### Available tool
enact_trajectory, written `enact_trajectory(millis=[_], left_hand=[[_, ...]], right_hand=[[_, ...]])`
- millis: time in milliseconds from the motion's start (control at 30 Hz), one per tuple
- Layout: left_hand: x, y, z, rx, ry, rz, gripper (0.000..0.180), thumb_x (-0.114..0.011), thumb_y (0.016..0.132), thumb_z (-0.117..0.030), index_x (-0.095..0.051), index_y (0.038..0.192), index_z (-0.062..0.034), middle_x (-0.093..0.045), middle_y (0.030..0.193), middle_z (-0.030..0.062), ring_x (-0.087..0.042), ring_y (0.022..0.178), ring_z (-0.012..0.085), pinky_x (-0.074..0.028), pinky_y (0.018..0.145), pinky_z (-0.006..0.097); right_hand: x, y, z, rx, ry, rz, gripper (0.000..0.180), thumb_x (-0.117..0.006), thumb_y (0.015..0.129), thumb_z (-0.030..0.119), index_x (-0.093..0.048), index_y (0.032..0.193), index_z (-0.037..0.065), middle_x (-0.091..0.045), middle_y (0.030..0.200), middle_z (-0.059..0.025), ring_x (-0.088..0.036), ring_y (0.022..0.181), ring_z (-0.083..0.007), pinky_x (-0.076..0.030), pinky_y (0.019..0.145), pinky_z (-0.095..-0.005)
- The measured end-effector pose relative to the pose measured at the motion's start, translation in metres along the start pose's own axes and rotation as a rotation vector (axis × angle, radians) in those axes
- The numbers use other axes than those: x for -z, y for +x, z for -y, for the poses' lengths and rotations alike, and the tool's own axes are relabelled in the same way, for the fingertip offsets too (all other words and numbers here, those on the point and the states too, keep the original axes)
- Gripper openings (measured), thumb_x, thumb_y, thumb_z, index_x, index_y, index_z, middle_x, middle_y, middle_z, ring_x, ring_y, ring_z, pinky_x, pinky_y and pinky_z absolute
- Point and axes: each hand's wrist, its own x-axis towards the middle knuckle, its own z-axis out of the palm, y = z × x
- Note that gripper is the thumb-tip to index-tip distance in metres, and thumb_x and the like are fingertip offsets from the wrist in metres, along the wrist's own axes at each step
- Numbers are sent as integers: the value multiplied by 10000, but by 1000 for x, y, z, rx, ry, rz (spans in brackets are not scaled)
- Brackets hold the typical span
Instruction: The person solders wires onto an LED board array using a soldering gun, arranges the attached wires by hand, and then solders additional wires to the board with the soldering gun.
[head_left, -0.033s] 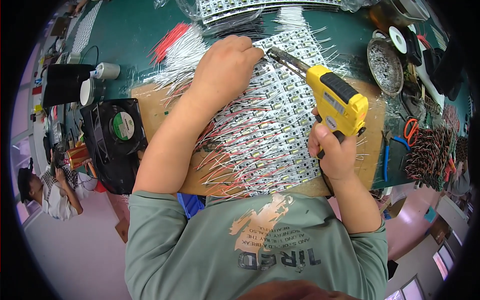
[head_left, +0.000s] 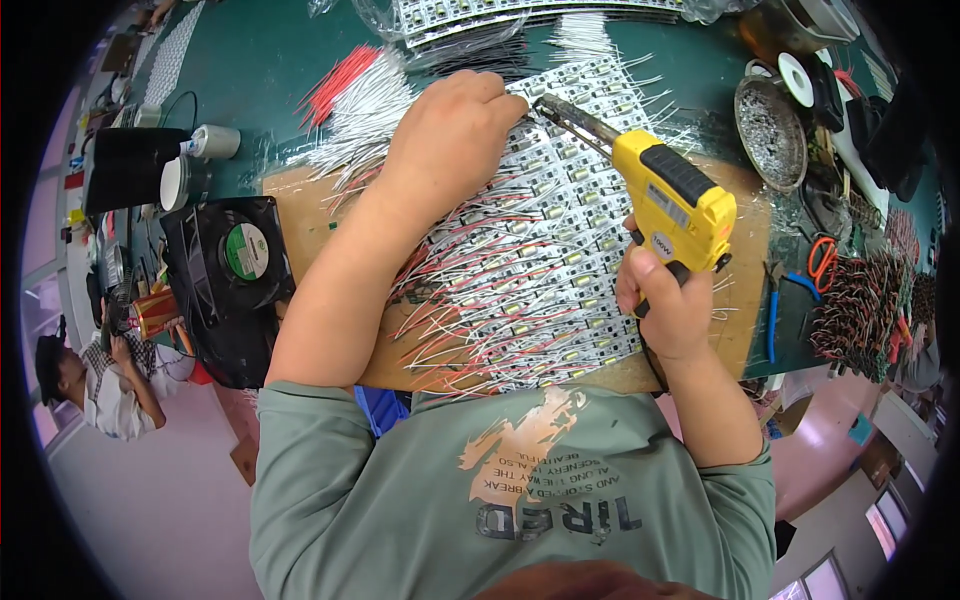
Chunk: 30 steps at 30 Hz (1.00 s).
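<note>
My right hand (head_left: pixel 670 300) is wrapped around the black-trimmed grip of a yellow soldering gun (head_left: pixel 680 195), which points up and to the left. Its dark metal tip touches or hovers just over the upper part of a panel of small white circuit boards (head_left: pixel 575 205); which, I cannot tell. Beside that tip, my left hand (head_left: pixel 450 130) is closed in a pinch, and whatever its fingertips hold is hidden. Many red and white wires (head_left: pixel 480 290) stick out from the boards toward the left. The panel lies on a brown work board (head_left: pixel 730 330).
Bundles of white wires (head_left: pixel 370 110) and red wires (head_left: pixel 343 80) lie beyond my left forearm. A black fan (head_left: pixel 225 250) stands left. On the right are a dish of metal bits (head_left: pixel 770 135), blue-handled pliers (head_left: pixel 772 310), orange-handled scissors (head_left: pixel 822 265) and a heap of wired parts (head_left: pixel 860 310).
</note>
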Motion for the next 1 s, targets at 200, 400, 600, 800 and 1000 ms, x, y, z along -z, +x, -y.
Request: enact_trajectory(millis=[200,400,600,800,1000], left_hand=[[0,-1,-1,-1,-9,1,143,-628,795,-39,-694,919,-62,-610,818,84,-615,819,297,-512,728,407],[0,0,-1,4,-4,12,141,-616,807,-43,-694,923,-63,-611,825,87,-615,827,298,-513,735,405],[-1,-1,-1,5,-8,-1,155,-578,747,-48,-678,866,-53,-581,794,85,-597,843,286,-496,761,403],[-1,-1,-2,1,-7,-4,155,-575,747,-46,-674,866,-54,-582,801,85,-596,846,288,-496,763,405],[1,-2,0,9,5,13,132,-624,806,-47,-691,919,-61,-612,846,82,-609,852,294,-509,748,400]], right_hand=[[0,-1,-1,-18,-3,-6,436,-601,856,164,-453,1170,-100,-489,640,-43,-468,483,-113,-406,441,-245],[0,-1,-1,7,-9,-1,337,-591,862,143,-484,1093,-77,-487,638,-45,-468,483,-116,-406,443,-248],[0,0,-1,7,14,-17,526,-636,845,198,-454,1233,-108,-485,632,-37,-462,476,-113,-402,441,-248],[5,-2,-4,-18,76,-3,638,-658,833,224,-398,1306,-116,-472,630,-28,-448,476,-109,-394,437,-243],[7,-8,-5,-21,87,1,631,-661,835,219,-399,1313,-100,-465,633,-25,-444,487,-108,-399,454,-251]])
